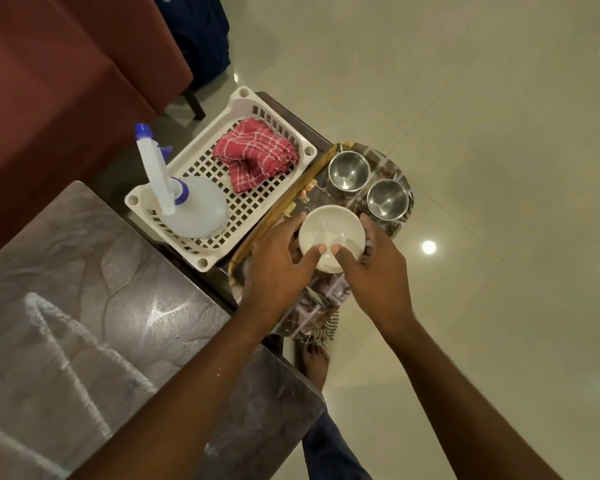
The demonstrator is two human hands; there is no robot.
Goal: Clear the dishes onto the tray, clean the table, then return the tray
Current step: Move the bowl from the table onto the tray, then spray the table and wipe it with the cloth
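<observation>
While the left hand (274, 268) and right hand (374, 268) cup a white bowl (329, 233) at the tray (310, 174), it looks rigid, smooth, breakable ceramic, best gripped by both sides.

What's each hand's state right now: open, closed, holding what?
Left hand: holds the bowl, fingers round its left side, thumb on the rim.
Right hand: holds the same bowl from the right.

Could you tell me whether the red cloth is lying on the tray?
No, the cloth lies in the white basket beside the tray.
</observation>
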